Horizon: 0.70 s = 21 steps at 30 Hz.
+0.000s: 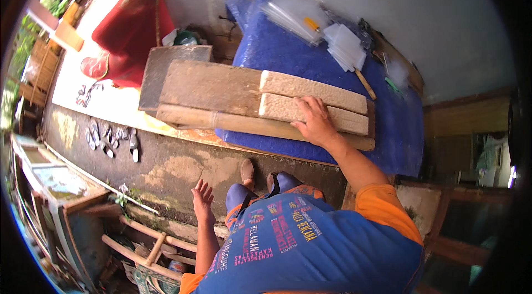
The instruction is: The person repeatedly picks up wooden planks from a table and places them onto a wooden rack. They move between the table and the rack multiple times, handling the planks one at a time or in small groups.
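Two long beige blocks with a bumpy grain, which look like tempeh, lie side by side on a wooden board [213, 83]. My right hand [317, 122] is on the nearer tempeh block [346, 120], its fingers over the top and the thumb at the near side. The farther tempeh block [316, 90] lies along it, untouched. Low on the left, my left hand [203, 200] hangs away from the board, fingers apart and holding nothing. Beyond the blocks, a wooden handle [366, 84] sticks out by a stack of clear plastic bags [344, 47].
A bamboo pole [221, 120] runs along the board's near edge. Under it spreads a blue tarp [399, 128], with more plastic sheets [291, 19] and a yellow-orange handle [311, 24] at the back. Sandals [105, 140] lie on the floor; a bamboo rack [157, 249] stands at lower left.
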{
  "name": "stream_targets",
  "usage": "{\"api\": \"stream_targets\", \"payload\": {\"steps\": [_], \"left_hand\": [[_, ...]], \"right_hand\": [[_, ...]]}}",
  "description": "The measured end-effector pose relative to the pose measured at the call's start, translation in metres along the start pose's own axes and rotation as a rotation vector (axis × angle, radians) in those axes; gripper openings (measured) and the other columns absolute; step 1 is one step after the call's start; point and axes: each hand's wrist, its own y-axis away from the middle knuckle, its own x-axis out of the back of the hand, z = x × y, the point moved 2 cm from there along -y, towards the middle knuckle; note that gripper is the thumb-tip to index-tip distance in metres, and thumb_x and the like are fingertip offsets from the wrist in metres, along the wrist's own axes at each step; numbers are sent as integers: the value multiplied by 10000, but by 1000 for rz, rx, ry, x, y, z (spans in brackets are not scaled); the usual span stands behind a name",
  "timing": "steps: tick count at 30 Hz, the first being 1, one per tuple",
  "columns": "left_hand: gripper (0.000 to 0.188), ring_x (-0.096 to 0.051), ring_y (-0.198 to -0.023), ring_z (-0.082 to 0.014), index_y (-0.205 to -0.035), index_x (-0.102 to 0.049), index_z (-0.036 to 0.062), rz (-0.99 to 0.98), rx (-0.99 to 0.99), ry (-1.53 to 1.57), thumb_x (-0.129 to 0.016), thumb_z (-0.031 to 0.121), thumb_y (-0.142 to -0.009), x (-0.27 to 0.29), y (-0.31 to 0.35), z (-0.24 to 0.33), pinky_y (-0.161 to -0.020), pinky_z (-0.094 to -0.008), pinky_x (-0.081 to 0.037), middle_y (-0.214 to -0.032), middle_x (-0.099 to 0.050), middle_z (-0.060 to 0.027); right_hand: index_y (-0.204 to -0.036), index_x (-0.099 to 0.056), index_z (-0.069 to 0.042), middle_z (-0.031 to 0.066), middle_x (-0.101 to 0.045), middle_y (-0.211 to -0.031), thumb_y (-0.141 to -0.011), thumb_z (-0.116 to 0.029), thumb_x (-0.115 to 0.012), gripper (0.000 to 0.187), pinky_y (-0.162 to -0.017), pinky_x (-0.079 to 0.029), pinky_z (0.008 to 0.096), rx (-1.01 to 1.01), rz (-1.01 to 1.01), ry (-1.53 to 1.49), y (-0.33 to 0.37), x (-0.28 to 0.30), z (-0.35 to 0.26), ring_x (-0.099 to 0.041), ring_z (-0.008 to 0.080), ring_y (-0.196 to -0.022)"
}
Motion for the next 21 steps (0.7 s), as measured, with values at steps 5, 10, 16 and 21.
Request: {"api": "stream_targets", "payload": {"steps": [5,10,16,21], "left_hand": [[760,-458,-1332,-358,-1500,-377,115,-117,-46,-108,-281,670,-990,-35,-26,36,-1097,-493,-344,-1496,-420,-187],[700,-517,-1260,-284,-1497,-383,100,-75,-168,-104,-339,603,-1012,-68,-36,69,-972,-408,-423,-1456,-466,-165],[661,-503,-1261,-278,-1487,-368,79,-14,-252,96,-413,542,-1017,-109,-65,93,-985,-391,-419,-1429,-479,-168],[620,-472,-1298,-289,-1436,-406,69,-144,-174,611,-598,428,-969,-143,-104,103,-1048,-420,-426,-1419,-476,-161]], "right_hand": [[-1316,-551,-47,174,-535,-1244,-814,-256,-741,576,-1033,-387,467,-19,222,-65,19,17,29,-482,363,-1195],[-1299,-556,-27,209,-554,-1249,-895,-322,-646,508,-1035,-378,478,-579,574,187,87,55,145,-490,384,-1197],[-1315,-536,31,258,-558,-1318,-979,-549,-464,674,-999,-423,447,-1183,288,-536,159,51,238,-531,391,-1220],[-1366,-474,71,237,-536,-1365,-968,-509,-538,707,-1011,-417,404,-1201,229,-652,157,38,244,-515,338,-1269]]}}
